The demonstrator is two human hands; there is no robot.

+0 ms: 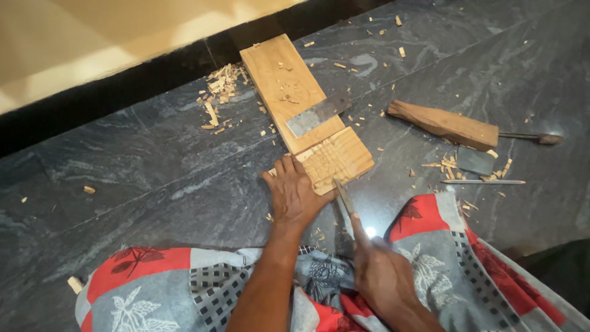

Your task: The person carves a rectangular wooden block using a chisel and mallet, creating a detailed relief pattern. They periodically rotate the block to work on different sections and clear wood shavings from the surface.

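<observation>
Right grip [382,273] clasps a chisel [343,195]; left grip [295,193] lies flat, pressing a pale carved plank [305,107] on the dark floor [153,166]. Chisel tip meets the plank's near end, right of the left grip.

— Where does the view look from?

— From the person's head, high up, tilted steeply down at the dark stone floor [141,166] ahead of the knees.

— Which way does it face?

— Forward and down. The patterned cloth [467,264] over the lap fills the bottom edge, and a pale wall [92,43] runs across the top left corner, so the far end of the floor lies at the top.

— How near is it?

— Close. Both forearms enter from the bottom, and the left hand [295,195] and right hand [382,273] sit in the lower middle, large. The wooden board [289,86] runs away from the camera towards the wall.

— Any second view?

— No, only this one, so nothing overlaps.
</observation>
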